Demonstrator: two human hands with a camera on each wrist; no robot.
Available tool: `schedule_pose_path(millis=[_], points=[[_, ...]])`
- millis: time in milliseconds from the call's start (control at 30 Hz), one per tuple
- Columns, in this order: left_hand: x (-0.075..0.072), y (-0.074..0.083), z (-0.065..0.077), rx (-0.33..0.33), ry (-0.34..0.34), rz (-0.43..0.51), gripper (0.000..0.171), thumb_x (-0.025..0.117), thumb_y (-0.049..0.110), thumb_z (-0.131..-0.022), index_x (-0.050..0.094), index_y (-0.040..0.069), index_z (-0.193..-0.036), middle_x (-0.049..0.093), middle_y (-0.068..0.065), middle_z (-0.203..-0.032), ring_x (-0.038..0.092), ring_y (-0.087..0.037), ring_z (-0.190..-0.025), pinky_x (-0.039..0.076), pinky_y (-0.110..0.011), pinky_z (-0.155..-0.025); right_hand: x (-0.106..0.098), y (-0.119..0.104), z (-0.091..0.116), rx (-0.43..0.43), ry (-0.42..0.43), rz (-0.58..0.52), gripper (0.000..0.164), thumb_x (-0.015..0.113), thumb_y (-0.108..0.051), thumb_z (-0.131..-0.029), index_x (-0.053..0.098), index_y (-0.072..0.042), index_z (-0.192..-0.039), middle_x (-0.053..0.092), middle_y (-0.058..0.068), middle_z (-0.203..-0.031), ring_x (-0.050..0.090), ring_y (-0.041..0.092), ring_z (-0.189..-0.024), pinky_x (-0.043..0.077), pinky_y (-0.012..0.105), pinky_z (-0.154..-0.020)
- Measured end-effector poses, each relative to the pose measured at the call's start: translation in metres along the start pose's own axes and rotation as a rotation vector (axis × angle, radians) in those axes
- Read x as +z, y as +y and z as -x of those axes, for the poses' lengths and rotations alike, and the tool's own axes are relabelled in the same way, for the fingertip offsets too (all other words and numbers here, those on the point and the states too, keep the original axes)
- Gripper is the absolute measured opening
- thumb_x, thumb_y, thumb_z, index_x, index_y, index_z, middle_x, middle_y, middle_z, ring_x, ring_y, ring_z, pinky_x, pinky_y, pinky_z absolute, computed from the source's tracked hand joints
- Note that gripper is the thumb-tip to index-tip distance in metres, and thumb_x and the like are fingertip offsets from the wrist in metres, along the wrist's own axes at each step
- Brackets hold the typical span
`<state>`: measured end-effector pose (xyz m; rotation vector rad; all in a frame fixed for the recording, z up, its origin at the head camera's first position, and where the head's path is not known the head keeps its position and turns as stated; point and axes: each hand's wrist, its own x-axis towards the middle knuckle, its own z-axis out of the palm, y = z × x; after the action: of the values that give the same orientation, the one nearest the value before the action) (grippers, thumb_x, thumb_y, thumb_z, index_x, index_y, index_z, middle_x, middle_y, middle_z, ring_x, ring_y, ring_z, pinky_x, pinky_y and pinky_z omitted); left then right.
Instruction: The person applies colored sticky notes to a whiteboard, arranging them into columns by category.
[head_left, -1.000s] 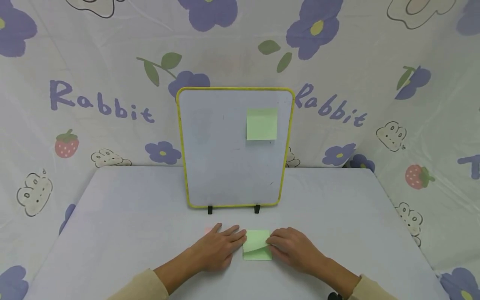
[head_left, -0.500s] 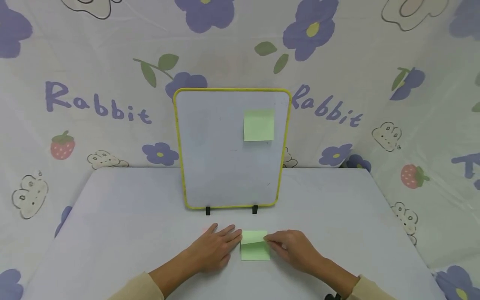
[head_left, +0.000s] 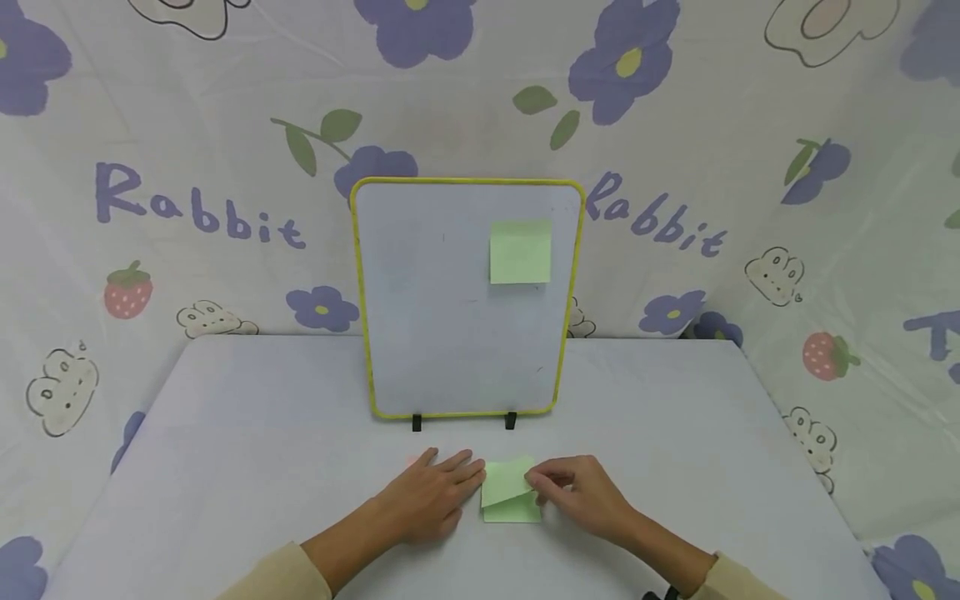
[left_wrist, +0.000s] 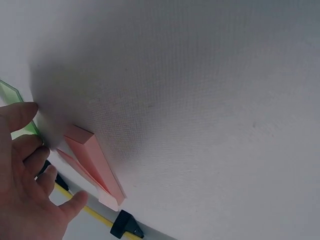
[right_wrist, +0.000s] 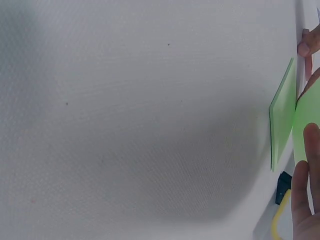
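A green sticky note pad (head_left: 517,511) lies on the table in front of the whiteboard. My right hand (head_left: 588,497) pinches the right side of its top sheet, a green sticky note (head_left: 504,483). That note's near edge stands up slantwise off the pad; in the right wrist view the raised note (right_wrist: 307,117) shows apart from the pad (right_wrist: 283,117). My left hand (head_left: 433,500) lies with fingers extended, fingertips at the pad's left edge. Beside the left hand in its wrist view is a pink sticky note pad (left_wrist: 97,165), mostly hidden under that hand in the head view.
A whiteboard (head_left: 457,350) with a yellow frame stands behind the hands on small black feet (head_left: 511,421). One green sticky note (head_left: 521,252) is stuck at its upper right. The white table (head_left: 247,442) meets a patterned cloth (head_left: 465,100) at the back.
The right hand keeps its pinch on the top note. The note's near edge folded up toward the far side half a second ago and now slants lower again. The left hand has stayed put.
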<state>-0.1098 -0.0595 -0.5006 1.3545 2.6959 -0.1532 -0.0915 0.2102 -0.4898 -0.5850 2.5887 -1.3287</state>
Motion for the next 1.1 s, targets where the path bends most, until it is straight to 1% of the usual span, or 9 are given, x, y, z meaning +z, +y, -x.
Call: schedule_pose_path(millis=[133, 233, 400, 500, 633, 733, 900, 933, 1100], points=[[0.0, 0.0, 0.0, 0.0, 0.001, 0.004, 0.056, 0.054, 0.034, -0.1, 0.043, 0.017, -0.152, 0.04, 0.003, -0.157, 0.034, -0.017, -0.145, 0.038, -0.049, -0.109, 0.0, -0.002, 0.0, -0.008, 0.021, 0.033, 0.022, 0.063, -0.021, -0.099, 0.077, -0.004, -0.103, 0.076, 0.003, -0.098, 0.072, 0.01, -0.084, 0.056, 0.027, -0.078], [0.0, 0.0, 0.0, -0.001, 0.005, 0.01, 0.056, 0.054, 0.033, -0.1, 0.043, 0.016, -0.152, 0.04, 0.003, -0.156, 0.034, -0.017, -0.145, 0.038, -0.049, -0.109, -0.002, -0.003, 0.001, -0.036, 0.037, 0.043, 0.019, 0.065, -0.018, -0.097, 0.077, -0.005, -0.103, 0.076, 0.003, -0.102, 0.072, 0.011, -0.089, 0.056, 0.028, -0.079], [0.0, 0.001, 0.0, 0.0, 0.005, 0.011, 0.056, 0.054, 0.033, -0.1, 0.043, 0.016, -0.152, 0.041, 0.003, -0.156, 0.034, -0.017, -0.145, 0.038, -0.048, -0.109, -0.008, -0.004, 0.002, -0.082, 0.057, 0.05, 0.017, 0.066, -0.015, -0.096, 0.077, -0.004, -0.103, 0.076, 0.004, -0.101, 0.072, 0.012, -0.089, 0.057, 0.029, -0.077], [-0.001, 0.001, -0.001, 0.008, 0.017, -0.025, 0.054, 0.054, 0.033, -0.1, 0.045, 0.017, -0.151, 0.042, 0.004, -0.155, 0.036, -0.017, -0.144, 0.04, -0.048, -0.107, -0.013, -0.005, 0.0, -0.107, 0.085, 0.071, 0.014, 0.068, -0.012, -0.094, 0.077, -0.005, -0.103, 0.076, 0.003, -0.101, 0.072, 0.011, -0.088, 0.057, 0.028, -0.075], [-0.003, 0.002, -0.001, 0.022, 0.06, -0.087, 0.05, 0.055, 0.033, -0.1, 0.051, 0.017, -0.147, 0.048, 0.004, -0.151, 0.041, -0.017, -0.141, 0.043, -0.046, -0.104, -0.023, -0.009, -0.005, -0.141, 0.148, 0.07, 0.014, 0.07, -0.005, -0.091, 0.077, -0.006, -0.103, 0.076, 0.003, -0.101, 0.072, 0.011, -0.085, 0.058, 0.028, -0.071], [-0.006, 0.004, -0.001, 0.027, 0.087, -0.093, 0.047, 0.056, 0.031, -0.099, 0.055, 0.015, -0.144, 0.051, 0.002, -0.148, 0.045, -0.018, -0.138, 0.045, -0.046, -0.102, -0.033, -0.015, -0.013, -0.157, 0.212, 0.049, 0.016, 0.071, 0.0, -0.089, 0.076, -0.005, -0.104, 0.076, 0.004, -0.099, 0.072, 0.013, -0.082, 0.058, 0.03, -0.071], [-0.006, 0.006, -0.001, 0.023, 0.086, -0.095, 0.046, 0.056, 0.03, -0.099, 0.056, 0.015, -0.143, 0.052, 0.001, -0.148, 0.046, -0.017, -0.137, 0.046, -0.044, -0.102, -0.046, -0.027, -0.028, -0.155, 0.305, 0.01, 0.017, 0.069, 0.001, -0.09, 0.074, -0.003, -0.107, 0.075, 0.005, -0.097, 0.072, 0.016, -0.081, 0.057, 0.026, -0.075], [-0.006, 0.006, -0.002, 0.021, 0.083, -0.099, 0.046, 0.055, 0.03, -0.099, 0.056, 0.015, -0.143, 0.051, 0.002, -0.148, 0.046, -0.017, -0.137, 0.046, -0.044, -0.102, -0.047, -0.034, -0.03, -0.157, 0.324, 0.009, 0.018, 0.069, 0.003, -0.09, 0.074, -0.001, -0.107, 0.075, 0.008, -0.097, 0.073, 0.018, -0.082, 0.057, 0.025, -0.076], [-0.002, 0.005, -0.003, 0.011, 0.079, -0.114, 0.046, 0.055, 0.032, -0.1, 0.055, 0.017, -0.144, 0.051, 0.004, -0.148, 0.045, -0.016, -0.138, 0.046, -0.043, -0.101, -0.048, -0.043, -0.047, -0.2, 0.412, -0.019, 0.017, 0.069, 0.003, -0.09, 0.074, 0.001, -0.106, 0.074, 0.01, -0.099, 0.072, 0.021, -0.084, 0.054, 0.02, -0.08]])
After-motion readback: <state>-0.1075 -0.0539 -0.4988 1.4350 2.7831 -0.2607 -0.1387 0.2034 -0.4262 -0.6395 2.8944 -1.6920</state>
